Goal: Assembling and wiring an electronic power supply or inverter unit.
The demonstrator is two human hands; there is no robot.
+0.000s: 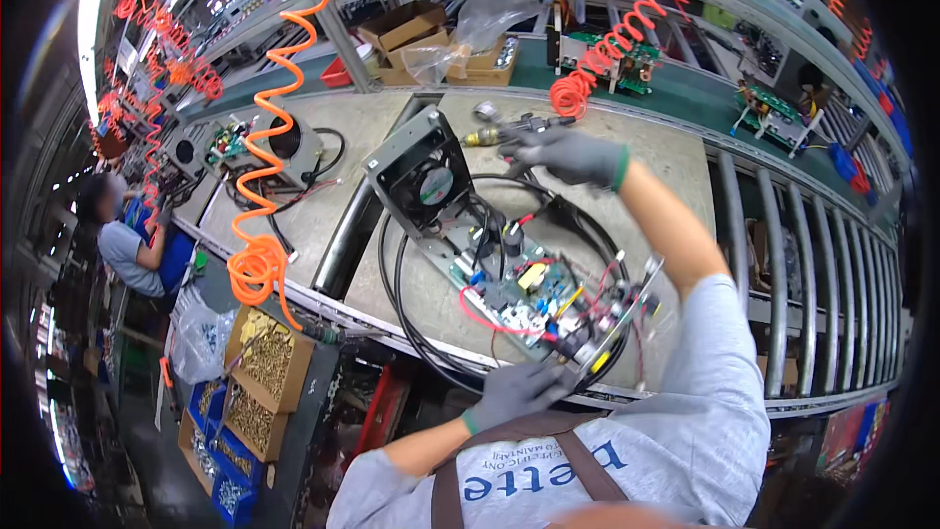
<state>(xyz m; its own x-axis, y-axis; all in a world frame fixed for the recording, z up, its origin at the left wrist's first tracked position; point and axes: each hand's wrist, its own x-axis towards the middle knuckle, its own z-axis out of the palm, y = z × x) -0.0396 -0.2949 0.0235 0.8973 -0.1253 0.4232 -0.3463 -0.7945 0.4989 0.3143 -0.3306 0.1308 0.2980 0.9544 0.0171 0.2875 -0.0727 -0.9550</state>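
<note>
A partly built electrical unit (529, 306) lies in front of me. Its metal chassis carries a circuit board, coloured wires and an upright end panel with a black fan (431, 182). My left hand (519, 394), in a grey glove, is at the near end of the unit beside its front panel, fingers stretched out. My right hand (576, 157), gloved alike, reaches over the far side, next to an air screwdriver (509, 130). Its fingers are blurred, so whether they grip the tool is unclear. A thick black cable (394, 269) loops around the unit.
An orange coiled hose (257, 269) hangs at left, with another driver (321, 331) at its end. Boxes of screws (264, 362) stand lower left. A second unit (284, 152) sits farther left, near a seated person (132, 245). Metal rollers (803, 274) run along the right.
</note>
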